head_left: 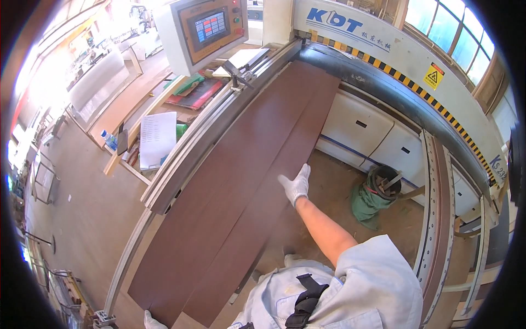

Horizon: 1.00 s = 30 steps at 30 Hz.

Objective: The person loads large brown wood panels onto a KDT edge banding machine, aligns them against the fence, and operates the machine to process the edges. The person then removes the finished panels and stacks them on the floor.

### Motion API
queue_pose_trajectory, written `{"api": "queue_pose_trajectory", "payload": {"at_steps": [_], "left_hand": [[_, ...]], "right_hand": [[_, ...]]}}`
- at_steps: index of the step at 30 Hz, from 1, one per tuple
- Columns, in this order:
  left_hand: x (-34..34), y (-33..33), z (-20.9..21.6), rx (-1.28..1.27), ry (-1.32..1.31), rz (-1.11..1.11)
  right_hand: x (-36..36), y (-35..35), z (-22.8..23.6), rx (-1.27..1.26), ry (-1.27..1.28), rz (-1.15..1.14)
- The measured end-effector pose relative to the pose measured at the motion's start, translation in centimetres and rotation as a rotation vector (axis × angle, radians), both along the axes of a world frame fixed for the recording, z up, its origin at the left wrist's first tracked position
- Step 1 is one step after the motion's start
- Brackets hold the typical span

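Two long brown boards (219, 181) lie side by side with a narrow seam between them, their far ends under the beam of a large panel saw. My right hand (296, 186), in a white glove, rests at the right edge of the narrower board (263, 211). Its thumb is spread away from the fingers and it grips nothing visible. At the near end of the wider board, my gloved left hand (153, 321) shows only in small part at the lower rim of the picture. Its grip is hidden.
A metal guide rail (164, 183) runs along the boards' left side. Beyond it stands a wooden bench with paper sheets (158, 140) and a bottle (108, 140). A control panel (211, 30) hangs above. On the right are a bin with a green bag (372, 200) and another rail (435, 219).
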<state>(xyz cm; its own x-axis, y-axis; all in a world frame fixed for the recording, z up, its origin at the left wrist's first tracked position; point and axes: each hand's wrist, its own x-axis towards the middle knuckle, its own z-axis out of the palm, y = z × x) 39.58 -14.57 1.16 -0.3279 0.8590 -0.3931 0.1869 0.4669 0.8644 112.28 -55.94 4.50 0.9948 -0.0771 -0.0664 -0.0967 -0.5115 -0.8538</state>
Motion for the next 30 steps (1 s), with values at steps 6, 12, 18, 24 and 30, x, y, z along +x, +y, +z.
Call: {"api": "queue_pose_trajectory", "payload": {"at_steps": [6,12,18,24,30], "left_hand": [[6.8,-2.6,1.3,-0.009,-0.100,0.058],[4.9,1.4,-3.7,0.059,-0.018,0.009],[6.4,2.5,-4.7,0.043,-0.081,0.016],[5.6,3.5,-4.4,0.097,0.032,0.027],[7.1,2.6,-4.8,0.110,0.012,-0.037]], "right_hand": [[5.0,-1.8,-0.4,0.146,0.038,-0.088],[10.0,-2.1,-0.6,0.010,0.093,-0.077],[12.4,-2.8,0.3,-0.092,0.141,-0.080],[13.3,-2.5,0.2,-0.087,0.158,-0.072],[13.8,-3.6,0.7,-0.102,0.161,-0.085]]}}
